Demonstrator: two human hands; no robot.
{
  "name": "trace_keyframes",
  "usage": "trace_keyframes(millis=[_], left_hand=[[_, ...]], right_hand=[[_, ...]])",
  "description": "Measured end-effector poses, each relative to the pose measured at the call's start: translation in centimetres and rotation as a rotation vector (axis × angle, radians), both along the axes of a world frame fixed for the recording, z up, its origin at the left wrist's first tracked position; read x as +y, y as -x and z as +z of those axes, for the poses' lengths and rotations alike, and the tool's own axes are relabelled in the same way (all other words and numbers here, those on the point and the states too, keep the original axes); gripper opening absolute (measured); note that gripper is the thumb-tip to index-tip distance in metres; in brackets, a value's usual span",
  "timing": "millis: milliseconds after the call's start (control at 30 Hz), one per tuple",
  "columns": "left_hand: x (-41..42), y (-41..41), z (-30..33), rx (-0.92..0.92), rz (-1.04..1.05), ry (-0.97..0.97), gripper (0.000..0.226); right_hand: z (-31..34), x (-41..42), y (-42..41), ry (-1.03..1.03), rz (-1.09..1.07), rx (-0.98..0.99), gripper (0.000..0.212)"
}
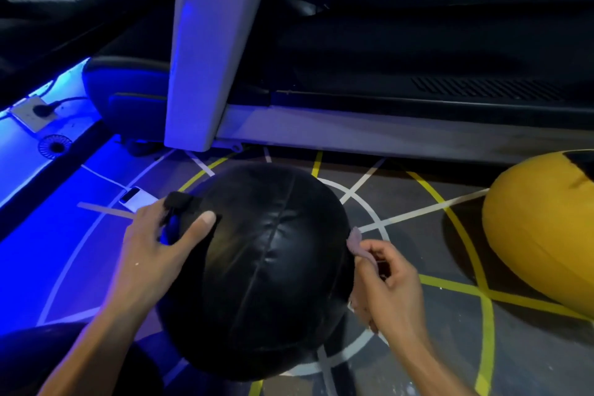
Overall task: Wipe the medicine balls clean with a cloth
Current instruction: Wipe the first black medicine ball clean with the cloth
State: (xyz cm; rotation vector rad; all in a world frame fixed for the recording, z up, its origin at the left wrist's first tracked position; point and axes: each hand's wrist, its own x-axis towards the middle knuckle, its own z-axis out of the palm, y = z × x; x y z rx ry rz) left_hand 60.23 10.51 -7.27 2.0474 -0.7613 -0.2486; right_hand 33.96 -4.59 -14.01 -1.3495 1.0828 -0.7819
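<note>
A big black leather medicine ball (266, 267) sits on the floor in front of me, its seam running down the middle. My left hand (160, 244) grips a black strap handle (180, 202) on the ball's upper left side, thumb laid across the leather. My right hand (389, 286) is at the ball's right side and pinches a small pale pink cloth (356, 241) against it; most of the cloth is hidden in my fingers. A yellow medicine ball (540, 235) lies on the floor at the right.
A treadmill (385, 125) with a grey upright post (205, 48) stands just beyond the ball. At the left lie a white phone (131, 199) on a cable and a wall socket (30, 112) under blue light. The dark floor bears yellow and white lines. Another dark round object (48, 360) sits bottom left.
</note>
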Motion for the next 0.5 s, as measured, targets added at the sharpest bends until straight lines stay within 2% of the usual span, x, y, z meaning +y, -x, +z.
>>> trace_keyframes(millis=[67, 167, 267, 333, 400, 500], left_hand=[[0.0, -0.6, 0.5, -0.007, 0.009, -0.029, 0.045], [-0.4, -0.6, 0.8, -0.057, 0.05, 0.002, 0.027], [-1.5, 0.2, 0.4, -0.118, 0.062, 0.024, 0.026], [-2.1, 1.3, 0.2, -0.169, 0.069, 0.038, 0.022], [-2.6, 2.1, -0.1, -0.195, 0.089, 0.084, 0.021], [-2.6, 2.6, -0.6, -0.183, 0.107, 0.131, 0.02]], right_hand=[[0.6, 0.5, -0.1, 0.049, 0.051, 0.008, 0.007], [2.0, -0.7, -0.4, 0.007, 0.074, -0.055, 0.009], [2.3, -2.9, -1.1, 0.061, -0.023, 0.015, 0.011], [2.4, -3.7, -2.3, 0.111, -0.046, 0.061, 0.021], [3.5, -3.3, -3.5, 0.25, -0.053, 0.072, 0.031], [6.2, -0.8, -5.3, 0.567, 0.082, 0.05, 0.029]])
